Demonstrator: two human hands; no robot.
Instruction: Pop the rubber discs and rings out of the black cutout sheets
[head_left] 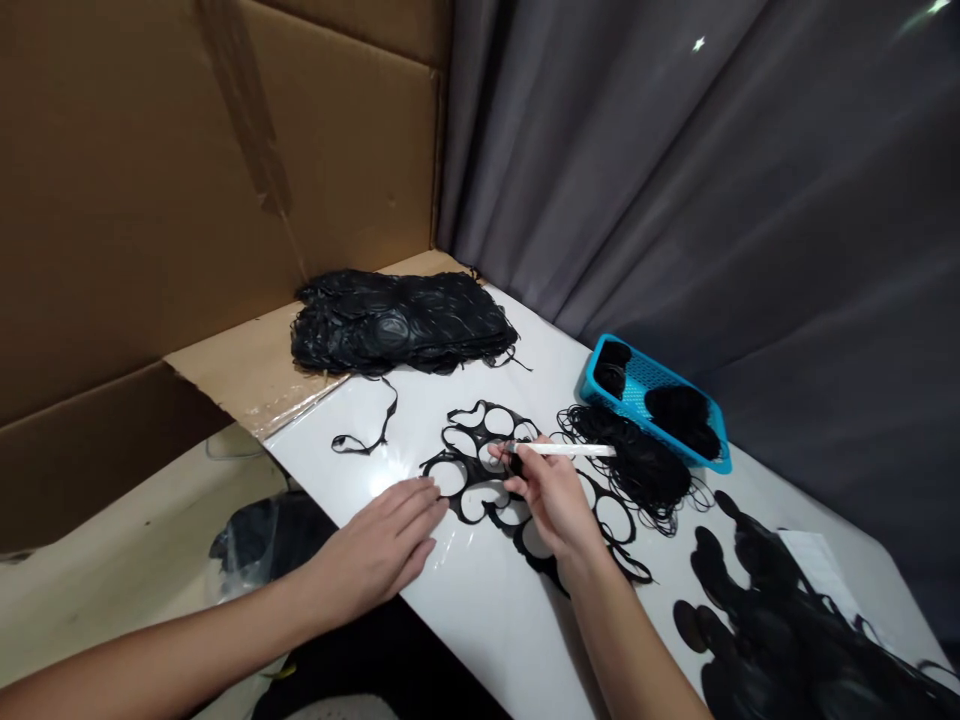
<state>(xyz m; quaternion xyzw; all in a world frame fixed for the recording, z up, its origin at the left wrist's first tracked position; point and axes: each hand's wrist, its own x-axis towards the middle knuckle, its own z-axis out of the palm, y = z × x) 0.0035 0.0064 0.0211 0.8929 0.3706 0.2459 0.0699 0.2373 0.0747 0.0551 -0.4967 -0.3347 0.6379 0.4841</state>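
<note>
A thin black sheet point(480, 468) full of round holes lies on the white table point(480, 620). My left hand point(394, 530) rests flat at the sheet's left edge, fingers stretched out together, fingertips touching it. Over the middle of the sheet, my right hand point(551, 490) grips a slim white pen-like tool point(577, 450). The tool's dark, narrow end points left; its exact kind cannot be made out. Some of the sheet is hidden beneath my right hand and forearm.
A stack of black sheets point(405, 320) lies at the back, by cardboard point(225, 375). To the right are a blue basket point(637, 400) with black pieces, a heap of thin black rings point(637, 465) and black round pieces point(787, 610). A loose black strip point(388, 415) lies left.
</note>
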